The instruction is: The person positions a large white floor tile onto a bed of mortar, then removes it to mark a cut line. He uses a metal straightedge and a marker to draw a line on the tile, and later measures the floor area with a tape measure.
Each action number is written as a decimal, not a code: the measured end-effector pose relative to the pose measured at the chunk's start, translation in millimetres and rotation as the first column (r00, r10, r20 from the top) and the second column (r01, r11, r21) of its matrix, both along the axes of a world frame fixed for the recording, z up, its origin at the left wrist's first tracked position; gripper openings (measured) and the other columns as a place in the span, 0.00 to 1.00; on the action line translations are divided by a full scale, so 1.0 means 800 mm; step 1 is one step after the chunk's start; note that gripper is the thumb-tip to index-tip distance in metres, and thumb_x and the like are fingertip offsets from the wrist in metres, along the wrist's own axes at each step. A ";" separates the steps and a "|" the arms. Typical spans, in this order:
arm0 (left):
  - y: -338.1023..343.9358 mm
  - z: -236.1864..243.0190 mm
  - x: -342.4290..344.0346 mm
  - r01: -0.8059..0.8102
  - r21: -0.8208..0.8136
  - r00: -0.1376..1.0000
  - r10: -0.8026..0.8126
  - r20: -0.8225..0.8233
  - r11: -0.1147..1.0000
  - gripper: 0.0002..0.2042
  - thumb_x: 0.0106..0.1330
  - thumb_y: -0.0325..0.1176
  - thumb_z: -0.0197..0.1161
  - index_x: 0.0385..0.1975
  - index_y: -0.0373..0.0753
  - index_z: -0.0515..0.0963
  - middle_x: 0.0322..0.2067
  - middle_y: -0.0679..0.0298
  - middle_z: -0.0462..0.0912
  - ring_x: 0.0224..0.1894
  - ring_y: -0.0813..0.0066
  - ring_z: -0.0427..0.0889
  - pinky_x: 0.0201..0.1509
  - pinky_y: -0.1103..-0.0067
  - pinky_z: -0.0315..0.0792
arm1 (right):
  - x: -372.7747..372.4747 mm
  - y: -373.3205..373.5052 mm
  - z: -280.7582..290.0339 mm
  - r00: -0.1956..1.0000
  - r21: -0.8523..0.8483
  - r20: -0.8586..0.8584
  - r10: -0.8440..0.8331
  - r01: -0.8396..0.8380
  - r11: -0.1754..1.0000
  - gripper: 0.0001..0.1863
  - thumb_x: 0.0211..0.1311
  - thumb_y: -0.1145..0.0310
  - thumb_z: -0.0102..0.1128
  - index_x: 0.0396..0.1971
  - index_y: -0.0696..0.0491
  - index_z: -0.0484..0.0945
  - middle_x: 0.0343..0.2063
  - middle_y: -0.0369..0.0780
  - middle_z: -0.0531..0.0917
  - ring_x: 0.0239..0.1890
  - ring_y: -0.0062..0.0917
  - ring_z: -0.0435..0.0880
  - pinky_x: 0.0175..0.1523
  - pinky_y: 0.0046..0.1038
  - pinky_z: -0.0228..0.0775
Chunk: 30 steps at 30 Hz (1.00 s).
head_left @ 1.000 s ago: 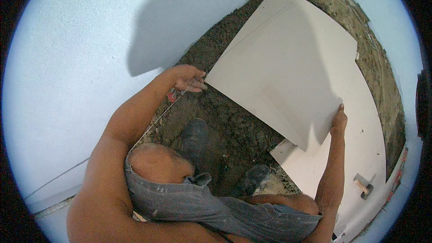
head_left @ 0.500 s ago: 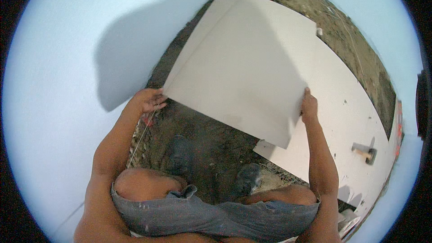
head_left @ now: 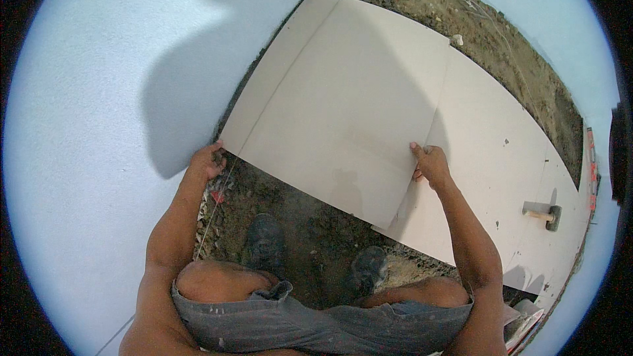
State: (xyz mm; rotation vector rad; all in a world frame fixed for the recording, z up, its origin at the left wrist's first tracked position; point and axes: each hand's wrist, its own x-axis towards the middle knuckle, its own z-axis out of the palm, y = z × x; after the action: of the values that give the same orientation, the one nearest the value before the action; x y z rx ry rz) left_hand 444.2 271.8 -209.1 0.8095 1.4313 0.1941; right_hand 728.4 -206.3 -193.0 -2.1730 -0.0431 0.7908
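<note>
A large off-white floor tile (head_left: 330,105) lies between my hands, its left edge close along the pale blue wall. My left hand (head_left: 210,160) pinches the tile's near left corner beside the wall. On the tile's right edge, my right hand (head_left: 432,163) grips with the thumb on top and fingers underneath. That edge sits at or slightly over the neighbouring laid tile (head_left: 494,158); whether it touches, I cannot tell. A thin string (head_left: 280,84) runs across the tile's left part.
Dark rough mortar or soil (head_left: 310,224) lies before my knees. A mallet (head_left: 550,217) rests on the laid tiles at right. Farther right is a red level (head_left: 591,171). Brown dirt (head_left: 422,0) borders the far side. The blue wall (head_left: 86,125) rises at left.
The tile has moved left toward the wall and appears lower, with both hands still on it. Its right edge now lines up more closely with the neighbouring tile.
</note>
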 end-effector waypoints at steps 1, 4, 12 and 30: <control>0.001 -0.002 -0.002 0.004 -0.010 1.000 -0.004 0.013 1.000 0.11 0.55 0.33 0.67 0.34 0.42 0.72 0.30 0.66 0.73 0.35 0.73 0.70 0.36 0.73 0.67 | 0.000 0.001 0.004 0.999 -0.047 0.016 0.047 -0.046 0.998 0.27 0.59 0.51 0.54 0.18 0.65 0.74 0.13 0.47 0.78 0.11 0.31 0.78 0.18 0.31 0.71; 0.004 -0.009 -0.006 0.017 -0.040 0.998 -0.014 0.068 0.999 0.12 0.54 0.34 0.68 0.34 0.42 0.72 0.30 0.66 0.72 0.34 0.74 0.68 0.34 0.75 0.65 | 0.005 -0.002 0.002 0.994 -0.066 0.031 0.109 -0.106 0.992 0.28 0.58 0.51 0.55 0.15 0.64 0.74 0.11 0.46 0.78 0.11 0.31 0.78 0.21 0.30 0.72; -0.005 -0.017 -0.013 -0.024 -0.094 0.982 0.041 0.183 0.995 0.13 0.54 0.32 0.68 0.35 0.43 0.71 0.28 0.66 0.71 0.26 0.76 0.63 0.29 0.80 0.62 | 0.015 -0.004 0.000 0.966 -0.210 0.053 0.255 -0.239 0.948 0.32 0.58 0.46 0.52 0.16 0.65 0.75 0.12 0.48 0.78 0.18 0.38 0.81 0.32 0.35 0.74; 0.023 -0.043 -0.011 -0.013 0.061 0.973 -0.002 0.229 0.998 0.08 0.61 0.34 0.60 0.37 0.44 0.71 0.29 0.70 0.73 0.19 0.81 0.59 0.28 0.77 0.62 | 0.015 0.034 0.028 0.864 -0.486 -0.028 0.503 -0.451 0.749 0.35 0.57 0.40 0.50 0.31 0.66 0.77 0.34 0.55 0.79 0.39 0.46 0.79 0.44 0.40 0.72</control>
State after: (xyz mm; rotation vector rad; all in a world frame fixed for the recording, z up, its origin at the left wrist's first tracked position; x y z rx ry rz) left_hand 435.1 290.5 -243.2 0.8069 1.2151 0.3275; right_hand 740.6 -178.8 -170.6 -2.7274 -0.5364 1.0571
